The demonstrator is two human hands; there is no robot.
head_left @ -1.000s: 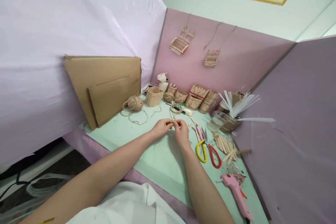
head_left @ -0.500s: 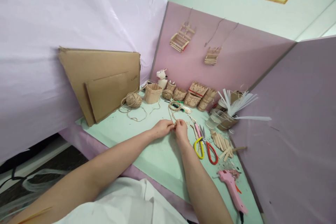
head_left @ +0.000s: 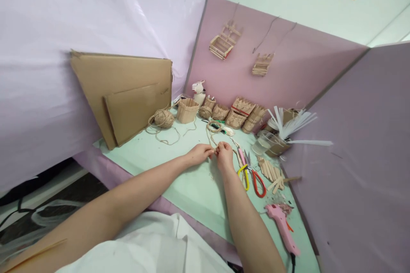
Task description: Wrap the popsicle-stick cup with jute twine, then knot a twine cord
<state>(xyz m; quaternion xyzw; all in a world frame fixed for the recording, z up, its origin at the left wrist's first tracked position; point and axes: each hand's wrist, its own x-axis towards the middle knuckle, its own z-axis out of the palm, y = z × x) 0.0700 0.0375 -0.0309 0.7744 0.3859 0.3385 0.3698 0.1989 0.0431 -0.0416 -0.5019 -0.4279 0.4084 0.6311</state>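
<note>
Over the middle of the pale green table my left hand (head_left: 200, 154) and my right hand (head_left: 224, 155) meet, fingertips close together. Both are pinched on a length of brown twine (head_left: 209, 135), which runs from the fingers up to a loose coil on the table. The exact grip is partly hidden by the fingers. Just right of my right hand lie scissors (head_left: 253, 172) with one yellow and one red handle, blades pointing away. A pink-handled tool (head_left: 241, 157) rests beside their blades.
A ball of twine (head_left: 164, 118) and a wooden-stick basket (head_left: 187, 111) stand at the back left, by leaning cardboard (head_left: 128, 94). On the right are a plastic cup (head_left: 263, 144), white strips (head_left: 294, 123), craft sticks (head_left: 270, 168) and a pink glue gun (head_left: 283, 228).
The view has shifted slightly. My fingertips have shifted a little on the twine, and both hands still pinch it in about the same place.
</note>
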